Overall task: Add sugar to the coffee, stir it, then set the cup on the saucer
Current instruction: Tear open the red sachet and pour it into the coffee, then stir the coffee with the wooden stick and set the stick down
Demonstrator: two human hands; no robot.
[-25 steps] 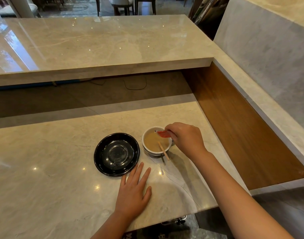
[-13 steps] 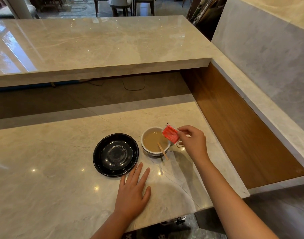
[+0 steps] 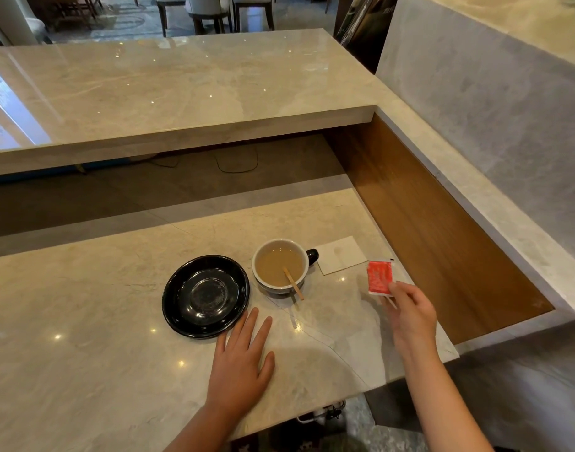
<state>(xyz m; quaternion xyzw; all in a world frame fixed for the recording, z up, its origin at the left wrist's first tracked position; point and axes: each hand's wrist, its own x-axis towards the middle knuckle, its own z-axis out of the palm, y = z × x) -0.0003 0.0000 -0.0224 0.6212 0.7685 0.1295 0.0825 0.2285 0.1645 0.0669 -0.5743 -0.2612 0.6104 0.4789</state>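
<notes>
A white cup (image 3: 281,287) with a dark handle stands on the marble counter, filled with light brown coffee. A wooden stir stick (image 3: 293,283) leans in it over the near rim. Left of the cup sits an empty black saucer (image 3: 205,296). My right hand (image 3: 410,313) holds a red sugar packet (image 3: 379,277) by its lower corner, to the right of the cup and above the counter. My left hand (image 3: 243,360) lies flat on the counter, fingers spread, just near the saucer's front edge.
A white napkin (image 3: 340,255) lies right of the cup's handle. A raised marble bar top (image 3: 181,89) runs behind the work surface. A wood-lined recess (image 3: 442,230) drops away on the right, and the counter's front edge is close to my arms.
My right hand has carried the red packet from over the cup away to the right and toward me. The napkin is now uncovered. My left hand has stayed put.
</notes>
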